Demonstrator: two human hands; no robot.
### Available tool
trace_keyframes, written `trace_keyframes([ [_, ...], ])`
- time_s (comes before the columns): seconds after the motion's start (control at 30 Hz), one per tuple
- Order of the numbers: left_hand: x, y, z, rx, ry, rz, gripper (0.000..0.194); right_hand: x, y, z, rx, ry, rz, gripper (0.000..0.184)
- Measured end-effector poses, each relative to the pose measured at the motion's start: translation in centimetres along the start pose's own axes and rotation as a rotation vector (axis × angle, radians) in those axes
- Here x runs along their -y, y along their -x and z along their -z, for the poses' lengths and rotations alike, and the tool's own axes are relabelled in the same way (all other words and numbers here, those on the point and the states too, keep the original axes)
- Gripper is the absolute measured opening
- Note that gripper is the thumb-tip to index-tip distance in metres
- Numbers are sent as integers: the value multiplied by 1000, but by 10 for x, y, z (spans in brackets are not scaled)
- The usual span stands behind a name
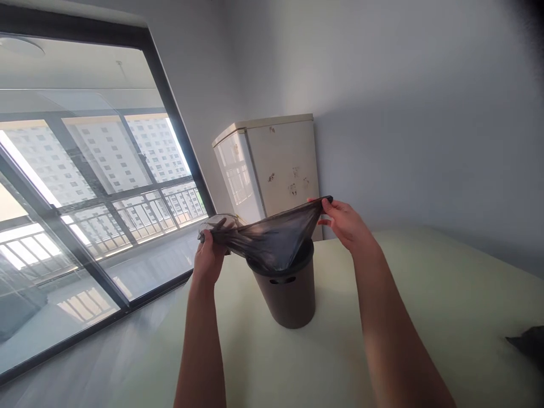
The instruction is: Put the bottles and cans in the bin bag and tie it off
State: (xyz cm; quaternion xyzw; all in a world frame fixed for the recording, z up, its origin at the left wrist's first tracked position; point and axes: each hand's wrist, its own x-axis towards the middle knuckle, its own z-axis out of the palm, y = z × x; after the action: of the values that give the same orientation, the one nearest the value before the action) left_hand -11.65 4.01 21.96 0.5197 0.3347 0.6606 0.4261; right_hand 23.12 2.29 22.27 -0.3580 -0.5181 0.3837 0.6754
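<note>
A thin black garbage bag (278,235) is stretched between my two hands above a dark brown trash can (289,300). Its lower part dips into the can's mouth. My left hand (208,258) is closed on the bag's left end, thumb on top. At the upper right corner of the bag, my right hand (344,221) pinches the rim between thumb and fingers. The can stands upright on a pale green table, with an oval handle slot facing me. The bag hides most of the can's opening.
Behind my left hand sits a clear container-like object (219,221), partly covered. A white cabinet or refrigerator (280,170) stands against the wall. Something black (529,343) lies at the right of the table (425,294). Sliding glass doors (85,198) are at the left.
</note>
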Motion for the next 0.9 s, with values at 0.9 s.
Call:
trace_keyframes([
  [0.9, -4, 16, -38, 309, 472, 19, 4, 10, 18, -58, 399, -427, 76, 18],
])
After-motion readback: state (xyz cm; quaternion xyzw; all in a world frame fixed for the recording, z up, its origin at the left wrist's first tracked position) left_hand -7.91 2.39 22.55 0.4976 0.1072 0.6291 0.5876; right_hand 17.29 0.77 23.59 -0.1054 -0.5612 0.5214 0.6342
